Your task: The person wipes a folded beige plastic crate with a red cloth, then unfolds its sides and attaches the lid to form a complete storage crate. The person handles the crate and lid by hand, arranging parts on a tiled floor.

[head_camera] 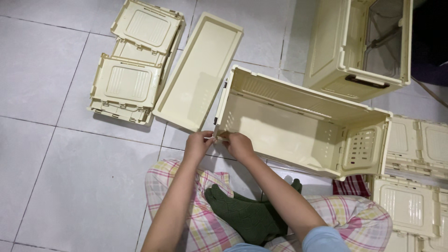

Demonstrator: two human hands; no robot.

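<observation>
— What is everything sitting on?

— A floor (70, 186) of large pale grey tiles with thin dark joints. The person sits on it cross-legged, in pink plaid trousers (210, 228) and dark green socks (247, 217), seen from above.

— And the hands?

— Both meet at the near left corner of an open cream crate (289, 126) lying on the floor straight ahead. The left hand (198, 145) is curled, fingertips pinched against that corner edge. The right hand (238, 143) is closed over the same rim, just beside the left, the two almost touching. What exactly sits between the fingers is too small to make out; a thin pale sliver shows there.

— What lies around it?

— A flat cream lid (198, 72) lies tilted just left of the crate, touching its corner. Further left, towards the far edge of the floor, is a stack of folded crates (130, 65). An assembled box (359, 46) with a dark handle stands at the far right. More folded panels (415, 177) pile up at the right edge, with a red checked cloth (350, 185) beside them.

— Anything cut off?

— The assembled box and the right-hand panels run out of frame, and a dark area beyond the box cannot be read.
</observation>
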